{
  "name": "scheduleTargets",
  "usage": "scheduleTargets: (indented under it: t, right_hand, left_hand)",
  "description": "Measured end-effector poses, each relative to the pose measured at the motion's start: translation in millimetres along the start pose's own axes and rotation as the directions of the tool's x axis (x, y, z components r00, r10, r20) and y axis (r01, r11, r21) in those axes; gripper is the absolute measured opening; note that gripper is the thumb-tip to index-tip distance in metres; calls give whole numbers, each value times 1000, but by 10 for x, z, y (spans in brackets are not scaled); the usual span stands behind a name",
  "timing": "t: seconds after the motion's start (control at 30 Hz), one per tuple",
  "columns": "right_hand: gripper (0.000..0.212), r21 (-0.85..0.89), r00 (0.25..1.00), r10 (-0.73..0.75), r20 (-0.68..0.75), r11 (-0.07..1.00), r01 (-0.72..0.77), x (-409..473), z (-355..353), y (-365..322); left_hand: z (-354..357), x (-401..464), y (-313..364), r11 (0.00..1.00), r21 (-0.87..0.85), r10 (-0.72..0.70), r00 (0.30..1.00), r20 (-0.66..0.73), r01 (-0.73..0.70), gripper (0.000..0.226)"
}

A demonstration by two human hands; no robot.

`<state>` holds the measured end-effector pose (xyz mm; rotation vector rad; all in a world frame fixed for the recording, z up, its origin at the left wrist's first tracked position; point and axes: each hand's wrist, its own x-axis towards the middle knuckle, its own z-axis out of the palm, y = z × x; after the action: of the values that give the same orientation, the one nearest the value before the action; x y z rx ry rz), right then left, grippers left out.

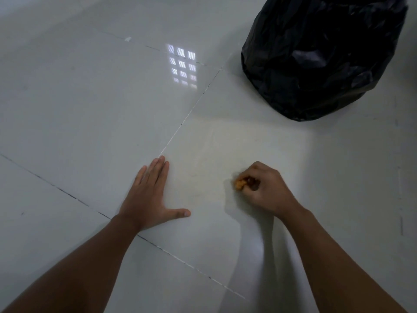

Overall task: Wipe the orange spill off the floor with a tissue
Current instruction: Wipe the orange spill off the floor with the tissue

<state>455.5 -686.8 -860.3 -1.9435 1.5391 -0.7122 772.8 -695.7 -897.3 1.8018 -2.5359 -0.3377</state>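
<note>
Pale, glossy floor tiles fill the head view, crossed by thin dark grout lines, with a grid of bright window panes reflected in the sheen further out. A black rubbish bag, crumpled and bulging, sits on the floor at the upper right, well apart from both of my hands.

My left hand lies flat on the tile, palm down — fingers straight and close together, pointing away from me, thumb stretched out to the right. It holds nothing. Its wrist sits just over a grout line that runs diagonally beneath my forearm, and the tips of the fingers reach the end of another grout line leading off toward the bag.

My right hand is down at the floor to the right, near the left one but not touching it. Its fingers are curled tight around a wadded tissue, stained orange — only a small lump of it pokes out on the left side of my fist, by the thumb and forefinger. The tissue appears to be against the tile, though I cannot tell for sure.

Between and just beyond my hands the tile carries a faint yellowish, smeared tinge. My right arm throws a soft shadow on the floor to its left.
</note>
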Motion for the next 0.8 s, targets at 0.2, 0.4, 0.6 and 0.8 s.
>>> scheduleTargets:
  t: [0.2,0.4,0.6,0.8]
  right_hand:
    - [17,-16,986,10,163,1000,-7,-28,24,27]
    - [11,-19,974,-100,203,994,106,245,577,-343]
    - [13,-34,994,92,-60,995,-94,719,720,-475]
    - [11,-49,991,131,30,990,-129,566,0,-66]
  left_hand:
    - [3,1,-6,1000,-12,0,1000,-5,0,144]
    - [4,4,-8,1000,4,1,1000,6,-1,144]
    - [-5,-4,-17,1000,1,12,1000,3,-12,143]
    - [28,12,-26,1000,1,1,1000,-16,-1,144]
